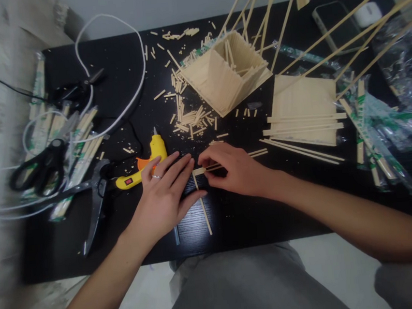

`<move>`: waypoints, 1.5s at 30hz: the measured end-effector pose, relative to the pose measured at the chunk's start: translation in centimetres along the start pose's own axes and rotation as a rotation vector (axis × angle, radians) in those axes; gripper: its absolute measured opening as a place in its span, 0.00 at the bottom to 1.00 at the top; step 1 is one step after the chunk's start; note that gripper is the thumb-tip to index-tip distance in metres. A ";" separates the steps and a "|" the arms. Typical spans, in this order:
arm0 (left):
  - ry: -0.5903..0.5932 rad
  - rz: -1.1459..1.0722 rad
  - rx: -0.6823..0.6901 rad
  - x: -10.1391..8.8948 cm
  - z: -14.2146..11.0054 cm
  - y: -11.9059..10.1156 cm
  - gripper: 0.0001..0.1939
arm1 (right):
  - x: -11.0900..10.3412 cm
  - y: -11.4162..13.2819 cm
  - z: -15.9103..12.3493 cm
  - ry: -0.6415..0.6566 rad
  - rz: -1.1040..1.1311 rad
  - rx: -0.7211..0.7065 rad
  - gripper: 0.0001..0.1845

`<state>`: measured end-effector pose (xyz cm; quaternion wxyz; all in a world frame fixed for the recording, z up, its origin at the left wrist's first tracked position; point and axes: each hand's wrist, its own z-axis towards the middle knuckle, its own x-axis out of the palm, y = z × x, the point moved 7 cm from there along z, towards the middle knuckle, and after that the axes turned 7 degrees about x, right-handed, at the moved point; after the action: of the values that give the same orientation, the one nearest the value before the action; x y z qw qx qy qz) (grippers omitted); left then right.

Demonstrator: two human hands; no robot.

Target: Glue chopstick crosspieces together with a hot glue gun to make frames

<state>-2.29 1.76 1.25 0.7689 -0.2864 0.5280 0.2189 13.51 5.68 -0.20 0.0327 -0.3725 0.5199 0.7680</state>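
My right hand pinches a pair of thin wooden sticks lying crosswise near the middle of the black table. Their left end meets the top of another wooden stick, which points toward me and makes a corner with them. My left hand is spread flat, palm down, just left of that corner, its thumb across the upright stick. Whether the thumb presses on it I cannot tell. Beside my left fingers lies a yellow hot glue gun, nozzle pointing away from me. A clear glue stick shows partly below my left hand.
A box built of wooden sticks stands at the back among cut stick pieces. Right of it lies a flat stick panel. Black-handled scissors, cables and wrapped sticks crowd the left. Long sticks jut over the right.
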 end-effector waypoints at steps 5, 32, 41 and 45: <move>-0.010 -0.005 0.001 0.1 -0.1 0.0 0.30 | 0.0 0.1 0.0 -0.013 -0.007 -0.017 0.10; -0.129 -0.031 0.001 -1.3 -0.4 0.5 0.11 | -0.1 0.0 -0.2 -0.048 0.005 0.004 0.15; -0.118 -0.056 0.015 -1.0 -0.3 0.2 0.14 | 0.0 -0.3 0.2 -0.026 0.034 0.038 0.12; -0.118 -0.063 0.014 -0.9 -0.3 0.3 0.14 | 0.0 -0.3 0.3 -0.021 0.051 0.050 0.12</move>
<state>-3.01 1.69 1.94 0.8072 -0.2839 0.4741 0.2075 13.51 6.04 -0.38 0.0279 -0.3501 0.5481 0.7591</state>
